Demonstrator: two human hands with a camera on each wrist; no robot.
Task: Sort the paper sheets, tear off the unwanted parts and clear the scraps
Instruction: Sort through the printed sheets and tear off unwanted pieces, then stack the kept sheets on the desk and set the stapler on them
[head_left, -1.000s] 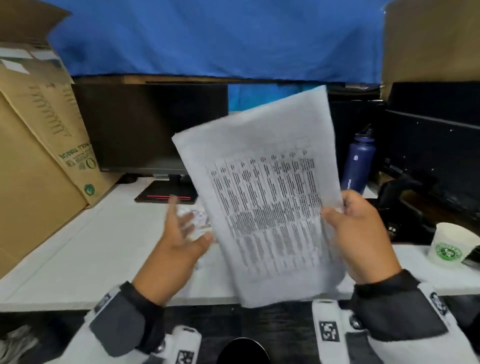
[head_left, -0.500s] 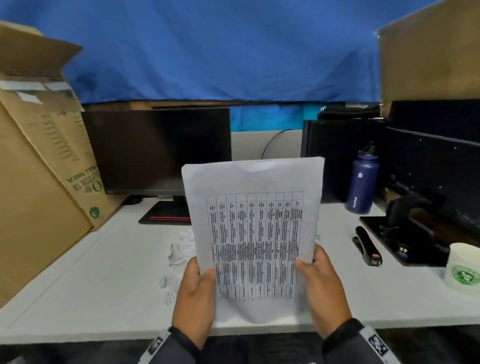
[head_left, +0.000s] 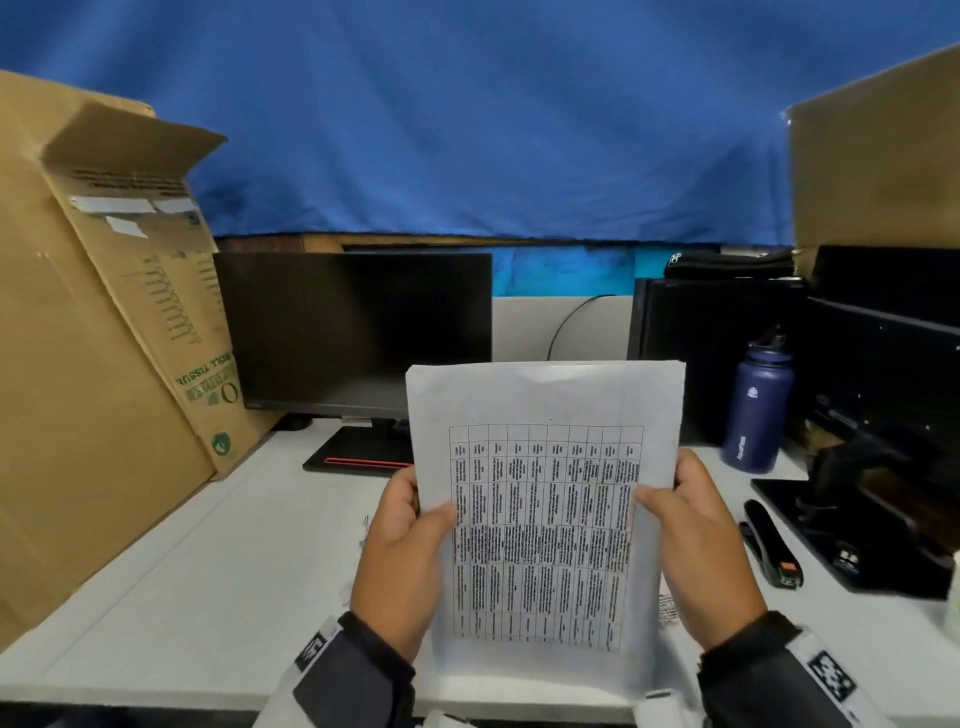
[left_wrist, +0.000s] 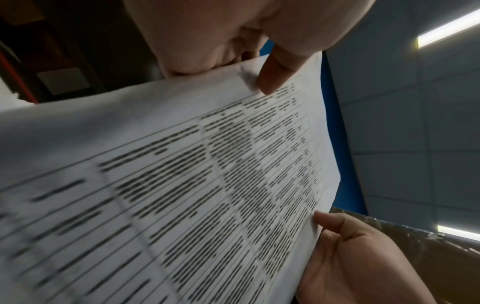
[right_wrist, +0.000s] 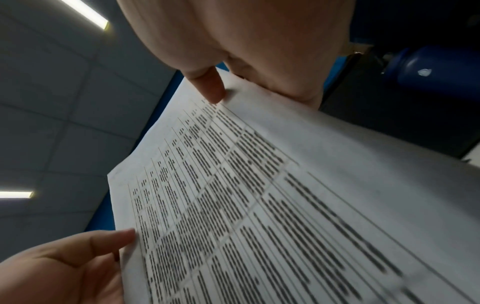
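Note:
A white paper sheet (head_left: 545, 519) printed with a dense table stands upright over the near edge of the white desk (head_left: 208, 597). My left hand (head_left: 410, 540) pinches its left edge, thumb on the printed face. My right hand (head_left: 691, 535) pinches the right edge the same way. The sheet (left_wrist: 182, 185) fills the left wrist view, with my left thumb (left_wrist: 275, 72) on it. In the right wrist view the sheet (right_wrist: 285, 205) runs under my right thumb (right_wrist: 207, 86). Small paper scraps (head_left: 667, 608) peek out on the desk behind the sheet.
A tall cardboard box (head_left: 104, 364) leans at the left. A dark monitor (head_left: 353, 332) stands behind the sheet. At the right are a navy bottle (head_left: 758, 410), a black stapler (head_left: 769, 545) and a black stand (head_left: 857, 519). Blue cloth (head_left: 467, 130) hangs behind.
The sheet was tilted and held by my right hand alone; my left hand has taken its left edge. Both hands have squared it upright and brought it lower and closer.

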